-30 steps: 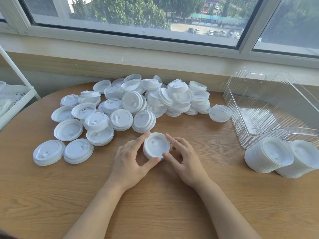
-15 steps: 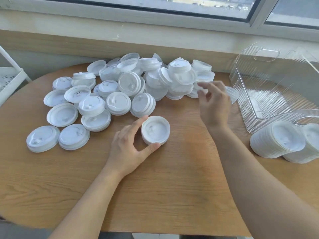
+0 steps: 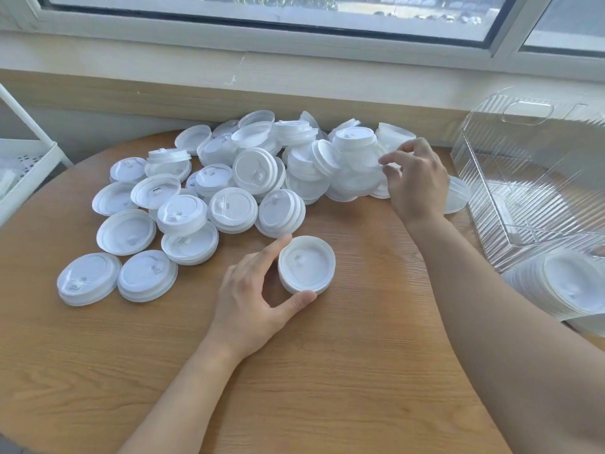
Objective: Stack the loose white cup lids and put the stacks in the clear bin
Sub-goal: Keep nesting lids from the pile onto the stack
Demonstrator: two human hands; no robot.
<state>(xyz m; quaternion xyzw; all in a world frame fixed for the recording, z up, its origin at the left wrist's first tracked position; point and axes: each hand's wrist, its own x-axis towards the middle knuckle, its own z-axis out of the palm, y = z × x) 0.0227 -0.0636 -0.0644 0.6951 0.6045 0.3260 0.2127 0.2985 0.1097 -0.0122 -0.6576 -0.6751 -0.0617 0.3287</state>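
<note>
The person's left hand [image 3: 252, 299] rests on the round wooden tabletop [image 3: 327, 388] near its middle, thumb and forefinger curved around a short stack of white lids [image 3: 306, 264] that sits upside down on the wood. The right hand [image 3: 414, 181] reaches toward the far edge of the tabletop, where its fingertips [image 3: 386, 163] pinch the rim of a lid at the right end of the loose lid pile [image 3: 229, 191]. That pile spreads along the far edge, from the left side toward the middle. The clear bin [image 3: 530, 178] stands at the far right edge. Two finished tall stacks [image 3: 569, 286] lie on their sides at the right edge, just in front of the bin and touching its near wall. A white rack [image 3: 23, 165] stands beyond the left edge.
</note>
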